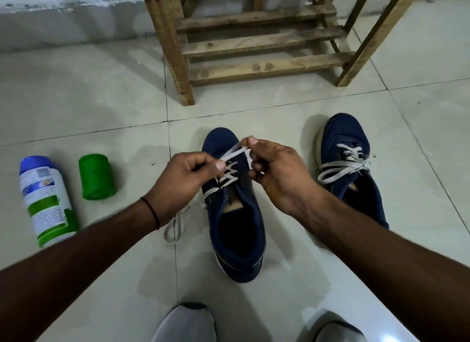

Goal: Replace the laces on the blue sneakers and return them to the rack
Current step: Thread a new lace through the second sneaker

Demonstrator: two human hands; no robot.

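A: Where is the sneaker [236, 227]?

B: On the tiled floor [101, 107], right in front of the person, between the two forearms. Its long axis runs away from the person: toe toward the wooden rack [254, 46], heel nearest the camera.

A: And the hands?

B: Both are closed on the lace [235, 153] above the tongue. The left hand [188, 173] pinches it between thumb and forefinger. The right hand [274, 168] pinches it at the fingertips, a little higher. The stretch between them looks like two strands, though blur makes that hard to confirm. A loose length trails on the floor at the sneaker's left.

A: The other one?

B: The second sneaker [353, 163] stands to the right, apart, toe also toward the rack, its lace tied in a bow.

A: Anything else?

B: A bottle [45, 201] and a green tub [96, 177] lie on the floor, far left.
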